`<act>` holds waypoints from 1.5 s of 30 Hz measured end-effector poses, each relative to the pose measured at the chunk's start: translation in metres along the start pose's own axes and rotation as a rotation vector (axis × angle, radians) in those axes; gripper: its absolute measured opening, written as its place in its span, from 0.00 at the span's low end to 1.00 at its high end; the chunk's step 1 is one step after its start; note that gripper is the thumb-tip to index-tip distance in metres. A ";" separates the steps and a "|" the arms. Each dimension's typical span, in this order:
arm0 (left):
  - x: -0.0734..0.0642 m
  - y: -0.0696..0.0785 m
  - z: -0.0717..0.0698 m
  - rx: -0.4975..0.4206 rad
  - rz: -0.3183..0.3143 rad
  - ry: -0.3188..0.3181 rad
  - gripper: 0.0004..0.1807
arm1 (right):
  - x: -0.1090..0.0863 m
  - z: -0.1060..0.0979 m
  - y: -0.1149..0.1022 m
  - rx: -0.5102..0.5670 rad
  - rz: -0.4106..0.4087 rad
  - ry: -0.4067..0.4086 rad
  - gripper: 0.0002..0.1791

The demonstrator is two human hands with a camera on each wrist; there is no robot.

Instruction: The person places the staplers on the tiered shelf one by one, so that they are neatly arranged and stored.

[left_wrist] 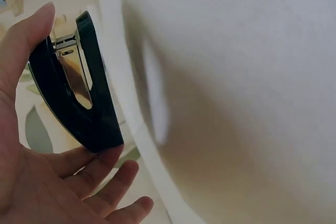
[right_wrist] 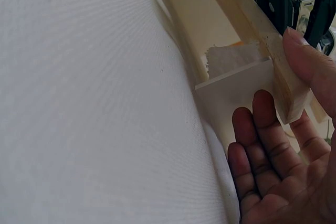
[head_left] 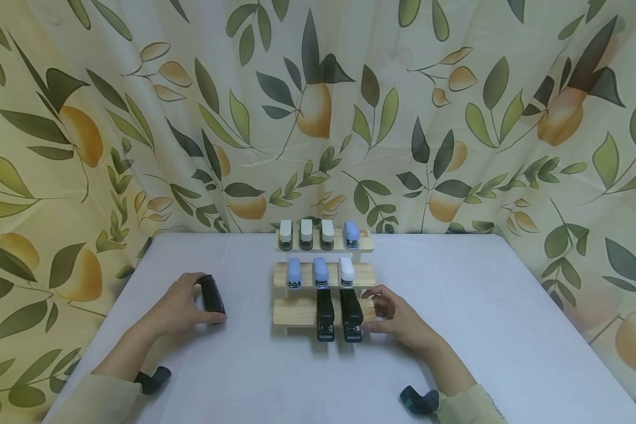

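My left hand (head_left: 179, 304) pinches a black stapler (head_left: 212, 294) between thumb and fingers, left of the rack. The left wrist view shows this stapler (left_wrist: 100, 82) side-on, thumb at one end and fingertips at the other. A three-tier wooden display rack (head_left: 297, 312) stands in mid-table. My right hand (head_left: 397, 318) grips the right end of its lowest board (right_wrist: 286, 85), thumb on one side and index finger on the other; the remaining fingers curl near the white support (right_wrist: 236, 85). Two black staplers, a left one (head_left: 325, 315) and a right one (head_left: 352, 315), stand on that board beside the hand.
On the middle tier (head_left: 281, 275) sit two blue mini staplers (head_left: 320, 272) and a white one (head_left: 347, 272). The top tier (head_left: 368, 242) bears several pale mini staplers (head_left: 305, 234) and a blue one (head_left: 351, 234). A white cloth covers the table (head_left: 233, 377); a patterned curtain (head_left: 318, 165) hangs behind.
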State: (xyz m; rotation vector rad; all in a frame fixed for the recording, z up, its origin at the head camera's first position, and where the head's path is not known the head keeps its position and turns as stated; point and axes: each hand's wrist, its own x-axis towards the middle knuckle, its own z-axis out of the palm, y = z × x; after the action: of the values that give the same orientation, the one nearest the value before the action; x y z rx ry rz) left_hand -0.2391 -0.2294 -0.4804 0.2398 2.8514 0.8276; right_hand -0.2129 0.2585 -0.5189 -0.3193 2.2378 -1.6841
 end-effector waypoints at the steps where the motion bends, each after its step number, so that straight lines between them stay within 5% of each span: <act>1: 0.000 0.001 0.000 0.003 0.007 0.004 0.67 | 0.000 0.000 0.000 0.001 0.002 -0.001 0.37; 45: -0.024 0.068 0.003 -0.042 0.138 0.041 0.67 | 0.000 0.001 -0.002 0.025 -0.017 -0.001 0.36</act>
State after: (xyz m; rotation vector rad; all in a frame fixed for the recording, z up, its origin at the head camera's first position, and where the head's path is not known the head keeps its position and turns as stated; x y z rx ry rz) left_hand -0.2080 -0.1762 -0.4431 0.4227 2.8781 0.9270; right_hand -0.2120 0.2570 -0.5172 -0.3334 2.2177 -1.7184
